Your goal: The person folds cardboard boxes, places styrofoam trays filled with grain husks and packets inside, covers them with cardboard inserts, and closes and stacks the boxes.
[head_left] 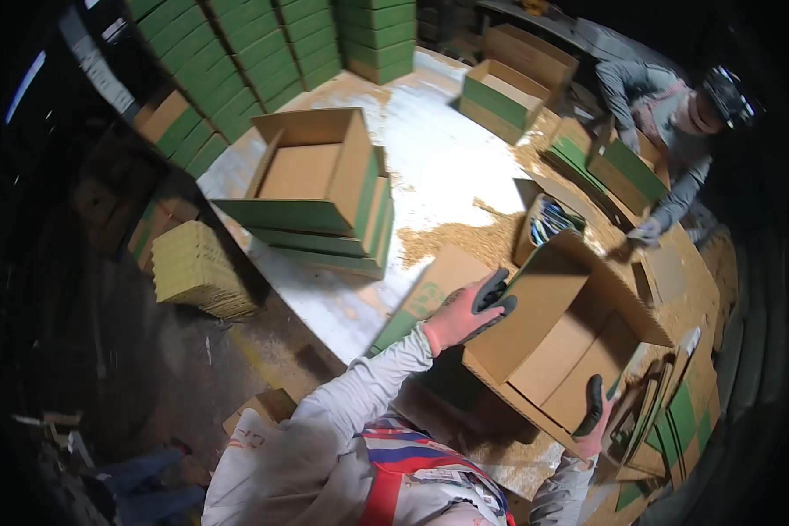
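An open cardboard box (pixel 579 333) is tilted in front of me, its inside facing up. My left hand (pixel 461 316), in a pink glove with dark finger parts, is at the box's left wall, fingers bent against it. Gripping the near right edge is my right hand (pixel 594 422), its dark thumb over the rim and the other fingers hidden behind the cardboard. A flat green-and-brown cardboard piece (pixel 434 285) lies beside my left hand. Just past the held box stands a small box of blue and dark items (pixel 552 219), too small to name.
Stacked open boxes (pixel 311 193) stand on the white table (pixel 447 131), with tall green box stacks (pixel 237 53) behind. Flattened cartons (pixel 675 412) lean at right. Across the table a co-worker (pixel 675 123) handles a green-sided box (pixel 627 171). Sawdust-like bits (pixel 460 241) cover parts of the table.
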Tool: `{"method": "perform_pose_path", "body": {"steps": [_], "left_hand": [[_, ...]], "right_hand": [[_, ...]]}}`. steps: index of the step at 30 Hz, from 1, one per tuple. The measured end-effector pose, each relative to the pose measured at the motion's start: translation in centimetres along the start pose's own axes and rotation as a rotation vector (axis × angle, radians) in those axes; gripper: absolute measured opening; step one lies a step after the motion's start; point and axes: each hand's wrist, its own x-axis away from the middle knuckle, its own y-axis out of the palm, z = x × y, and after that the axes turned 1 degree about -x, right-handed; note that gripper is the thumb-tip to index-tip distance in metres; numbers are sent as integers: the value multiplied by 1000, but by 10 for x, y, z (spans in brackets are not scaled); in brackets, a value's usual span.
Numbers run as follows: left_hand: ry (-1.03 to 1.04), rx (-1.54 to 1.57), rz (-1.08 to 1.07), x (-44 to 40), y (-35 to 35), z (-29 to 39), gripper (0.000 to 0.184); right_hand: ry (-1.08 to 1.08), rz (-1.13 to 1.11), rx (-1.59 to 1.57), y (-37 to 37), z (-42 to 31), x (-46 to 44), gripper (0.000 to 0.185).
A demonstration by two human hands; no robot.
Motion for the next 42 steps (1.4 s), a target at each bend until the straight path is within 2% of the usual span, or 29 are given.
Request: {"method": "perform_pose_path", "body": {"steps": [1, 2, 3, 4, 5, 6, 8, 10, 11, 12, 14, 15, 17, 18, 19, 20, 21, 22, 24, 26, 27, 28, 30, 32, 34, 37, 40, 41, 42], "left_hand": [[200, 105, 136, 20, -28, 30, 77], [312, 71, 355, 38, -62, 49, 73], [365, -12, 746, 55, -101, 54, 70], [366, -49, 1190, 71, -140, 53, 66], [295, 66, 1572, 86, -178, 46, 63], [585, -332, 1552, 95, -247, 37, 60], [455, 53, 1458, 112, -338, -15, 51], [430, -2, 1055, 107, -321, -17, 46], [471, -123, 997, 107, -329, -38, 43], [392, 40, 1054, 107, -327, -45, 44], [351, 451, 1147, 109, -335, -82, 47], [265, -121, 1178, 125, -364, -115, 49], [-60, -458, 1240, 141, -336, -72, 52], [86, -455, 1303, 135, -313, -49, 49], [231, -460, 1354, 128, -289, -25, 47], [266, -315, 1439, 119, -264, -6, 45], [315, -168, 1524, 108, -237, 13, 44], [399, -282, 1561, 110, -222, 8, 43], [527, -691, 1419, 97, -179, 18, 42], [708, -501, 977, 63, -117, 14, 41], [649, -347, 769, 46, -75, 12, 42], [568, -210, 564, 24, -36, 20, 43], [404, 20, 173, -9, 74, 17, 45], [128, 332, -182, -37, 157, -11, 47], [-196, 369, -394, -41, 247, -29, 51], [-736, 505, -443, -49, 360, -90, 60], [-993, 459, -310, -51, 445, -119, 60], [-1056, 561, -417, -59, 457, -142, 61], [-1098, 576, -442, -64, 474, -149, 65]], "right_hand": [[-148, 24, -21, 27, -15, -11, 37], [-167, 43, -167, 59, -31, -26, 37], [-190, 60, -312, 92, -47, -41, 37], [-81, 60, -568, 121, -63, -58, 37], [-222, -13, -499, 144, -74, -73, 39], [-159, -101, -651, 179, -89, -100, 35], [-319, -205, -616, 234, -117, -124, 37], [-394, -236, -740, 296, -145, -137, 56], [-414, -279, -702, 322, -166, -125, 61], [-431, -319, -663, 343, -180, -118, 67], [-329, -542, -275, 386, -159, -147, 72], [-314, -512, 45, 404, -152, -160, 72], [-353, -364, 545, 403, -161, -149, 72], [-395, -237, 747, 387, -175, -131, 71], [-565, -49, 636, 383, -152, -135, 58], [-679, 32, 582, 372, -131, -144, 57], [-726, 49, 482, 347, -124, -136, 57], [-743, 41, 463, 324, -106, -132, 57], [-639, -11, 488, 260, -86, -109, 57], [-545, 51, 482, 187, -50, -86, 55], [-549, 233, 531, 146, -23, -80, 54], [-539, 400, 579, 118, -8, -66, 54], [-370, 532, 441, 7, -7, -6, 50], [-248, 855, 481, -85, 13, 50, 49], [-187, 1082, 534, -185, 31, 92, 47], [-291, 1379, 793, -348, 68, 130, 41], [-264, 1540, 770, -513, 104, 141, 38], [-269, 1465, 518, -566, 120, 144, 38], [-164, 1519, 382, -609, 136, 141, 36]]}}
